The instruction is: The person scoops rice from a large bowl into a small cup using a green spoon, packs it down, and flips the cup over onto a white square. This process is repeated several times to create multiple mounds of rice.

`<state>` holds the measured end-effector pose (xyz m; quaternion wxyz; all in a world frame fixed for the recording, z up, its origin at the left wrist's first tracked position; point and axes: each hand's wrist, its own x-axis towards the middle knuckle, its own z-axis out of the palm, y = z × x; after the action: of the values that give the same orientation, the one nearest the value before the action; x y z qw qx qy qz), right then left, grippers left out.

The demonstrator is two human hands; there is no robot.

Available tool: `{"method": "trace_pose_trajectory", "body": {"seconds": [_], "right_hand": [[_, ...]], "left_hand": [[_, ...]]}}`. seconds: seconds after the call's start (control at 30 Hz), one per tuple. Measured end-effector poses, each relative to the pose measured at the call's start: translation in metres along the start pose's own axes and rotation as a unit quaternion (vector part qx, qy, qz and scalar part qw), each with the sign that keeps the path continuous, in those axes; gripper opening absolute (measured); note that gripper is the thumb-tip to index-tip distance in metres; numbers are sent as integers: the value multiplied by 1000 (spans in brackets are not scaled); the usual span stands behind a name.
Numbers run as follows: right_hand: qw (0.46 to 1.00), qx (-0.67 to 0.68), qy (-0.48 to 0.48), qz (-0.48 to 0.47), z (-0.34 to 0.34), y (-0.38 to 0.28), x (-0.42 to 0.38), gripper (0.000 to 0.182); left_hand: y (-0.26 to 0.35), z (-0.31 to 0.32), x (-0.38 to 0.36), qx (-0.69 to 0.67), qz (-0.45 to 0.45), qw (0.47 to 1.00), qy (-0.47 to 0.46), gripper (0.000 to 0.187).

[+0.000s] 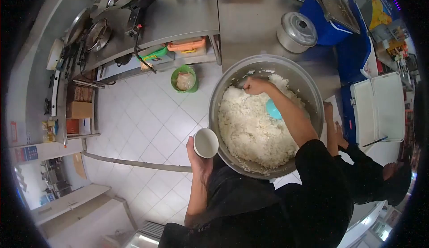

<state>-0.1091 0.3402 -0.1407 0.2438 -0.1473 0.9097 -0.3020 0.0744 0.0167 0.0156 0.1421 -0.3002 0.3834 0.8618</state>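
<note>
A big round metal pot [318,100] holds a heap of white rice [252,127]. My left hand [199,161] grips a white bowl [206,143] just outside the pot's left rim; the bowl's inside looks empty. My right hand [258,86] reaches over the pot to the rice near its upper side, fingers curled and touching the rice; what they hold, if anything, is hidden. A turquoise scoop or cup [273,109] lies on the rice, partly covered by my right forearm.
Another person [371,172] stands at the right, hands near the counter. A lidded metal pot [297,32] is on the steel counter [250,20]. A green bin [184,79] stands on the tiled floor. Blue and white coolers are at the right, pans upper left.
</note>
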Motion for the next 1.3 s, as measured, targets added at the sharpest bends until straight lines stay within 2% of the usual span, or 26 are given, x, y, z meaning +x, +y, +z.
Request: {"method": "trace_pose_trajectory", "body": {"seconds": [0.07, 0.1, 0.17, 0.27, 0.33, 0.4, 0.47, 0.53, 0.57, 0.63, 0.7, 0.73, 0.77, 0.83, 0.87, 0.93, 0.97, 1.03, 1.17, 1.2, 1.27, 1.3], "right_hand": [[996, -52, 11, -74, -12, -24, -10, 14], [996, -46, 5, -72, -18, -51, -27, 14], [988, -135, -9, 77, -27, -122, -76, 14], [965, -258, 5, 48, 33, -179, -143, 29], [958, -285, 3, 33, 65, -186, -170, 33], [966, -234, -56, 94, 68, -193, -194, 40], [962, -253, -65, 83, 41, -196, -203, 43], [958, -270, -63, 72, 3, -204, -205, 45], [953, -290, -30, 88, -18, -209, -204, 35], [944, -314, 2, 98, -16, -208, -203, 29], [954, -296, 36, 27, 32, -185, -192, 25], [946, -314, 49, -61, 46, -189, -187, 23], [944, -321, 52, -63, 40, -184, -191, 23], [939, -345, 3, 9, 2, -189, -195, 15], [939, -343, -3, 10, -13, -200, -197, 15], [919, -390, 49, 3, -47, -215, -194, 15], [919, -392, 46, 4, -22, -205, -190, 15], [924, -378, -50, -40, 45, -176, -173, 16], [930, -358, -21, -78, 19, -157, -173, 18], [933, -351, -30, -76, 11, -174, -181, 18], [910, -410, 18, -56, -32, -221, -177, 18], [912, -407, 12, -56, -14, -224, -176, 18]], "left_hand": [[3, -2, 3, -4, -10, 1000, 10, 57], [4, -4, 1, -13, -23, 999, 19, 56], [8, -3, 0, -20, -24, 999, 17, 56], [12, -4, 7, -44, -35, 998, -3, 55], [16, -10, 10, -50, -53, 997, -26, 56], [19, -8, 9, -59, -63, 996, -14, 56], [16, -14, 11, -66, -70, 995, -2, 56], [14, -23, 15, -60, -51, 996, -40, 58], [15, -19, 11, -63, -49, 996, -39, 58], [18, -9, -3, -32, -21, 998, -51, 58], [16, -13, -7, -51, -16, 997, -54, 58], [15, -15, -10, -66, -17, 996, -57, 58], [16, -16, -12, -71, -13, 995, -62, 58], [14, -21, -16, -85, -5, 994, -71, 58], [12, -26, -21, -86, -9, 994, -67, 58], [10, -30, -17, -83, -13, 995, -56, 59], [7, -32, -19, -85, -15, 995, -54, 59], [7, -34, -20, -85, -21, 995, -58, 58], [2, -41, -25, -104, -12, 994, -24, 57], [1, -45, -27, -100, -18, 994, -27, 56], [1, -45, -21, -105, -10, 994, -36, 55], [-1, -48, -23, -105, -12, 994, -38, 55]]}}
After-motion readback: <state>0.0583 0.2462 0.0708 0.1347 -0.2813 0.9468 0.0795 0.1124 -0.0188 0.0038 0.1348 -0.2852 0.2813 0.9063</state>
